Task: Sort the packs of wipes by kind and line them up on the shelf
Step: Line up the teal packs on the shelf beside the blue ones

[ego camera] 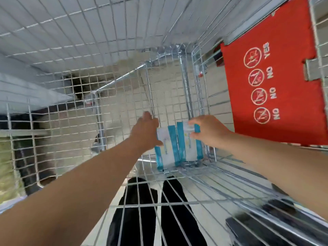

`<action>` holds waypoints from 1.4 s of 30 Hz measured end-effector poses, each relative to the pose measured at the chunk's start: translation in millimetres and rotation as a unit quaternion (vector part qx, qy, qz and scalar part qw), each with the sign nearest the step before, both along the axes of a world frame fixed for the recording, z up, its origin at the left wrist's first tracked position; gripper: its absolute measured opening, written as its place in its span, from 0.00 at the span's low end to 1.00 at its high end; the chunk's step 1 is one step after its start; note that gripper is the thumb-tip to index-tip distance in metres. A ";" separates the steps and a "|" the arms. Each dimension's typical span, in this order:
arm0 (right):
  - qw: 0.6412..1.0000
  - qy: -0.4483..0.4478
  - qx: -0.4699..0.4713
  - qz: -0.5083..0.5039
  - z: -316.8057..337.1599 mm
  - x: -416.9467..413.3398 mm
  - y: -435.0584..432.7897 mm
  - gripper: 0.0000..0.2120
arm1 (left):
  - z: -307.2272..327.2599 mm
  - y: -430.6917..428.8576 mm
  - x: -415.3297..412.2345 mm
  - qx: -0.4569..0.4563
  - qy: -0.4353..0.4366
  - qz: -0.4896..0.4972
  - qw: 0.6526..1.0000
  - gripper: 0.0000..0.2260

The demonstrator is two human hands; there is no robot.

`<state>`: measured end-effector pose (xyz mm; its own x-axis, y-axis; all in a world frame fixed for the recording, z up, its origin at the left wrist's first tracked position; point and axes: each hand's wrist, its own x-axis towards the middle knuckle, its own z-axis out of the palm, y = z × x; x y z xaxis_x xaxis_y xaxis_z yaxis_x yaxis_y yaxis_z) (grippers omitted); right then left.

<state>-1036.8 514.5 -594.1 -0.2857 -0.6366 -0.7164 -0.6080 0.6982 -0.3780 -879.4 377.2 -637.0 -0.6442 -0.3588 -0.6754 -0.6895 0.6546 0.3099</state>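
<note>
Two white packs of wipes with teal stripes stand side by side at the bottom of a wire shopping cart point(124, 96). The left pack point(166, 148) has my left hand point(148, 130) on its left edge, thumb curled against its face. The right pack point(189, 144) is pinched at its top by the fingers of my right hand point(207, 130). Both arms reach down into the cart. The lower ends of the packs rest on the cart's wire floor.
A red child-seat flap point(271, 71) with warning icons hangs at the cart's right side. Wire mesh walls surround the packs closely. Dark trouser legs point(150, 210) show through the wire below. Pale tiled floor lies beyond the mesh.
</note>
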 end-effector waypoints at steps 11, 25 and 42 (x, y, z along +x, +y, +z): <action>0.999 -0.019 0.025 -0.005 -21.6 7.5 4.3 0.35 | 3.9 -22.6 20.8 0.279 0.030 0.280 0.918 0.06; 0.994 0.022 0.085 0.061 -30.4 13.8 -8.0 0.13 | 19.3 -50.9 46.8 0.407 0.083 0.484 0.770 0.05; 0.953 -0.137 -0.195 -0.188 223.9 59.0 -120.3 0.09 | 238.5 -93.4 132.5 0.357 0.218 0.533 0.736 0.13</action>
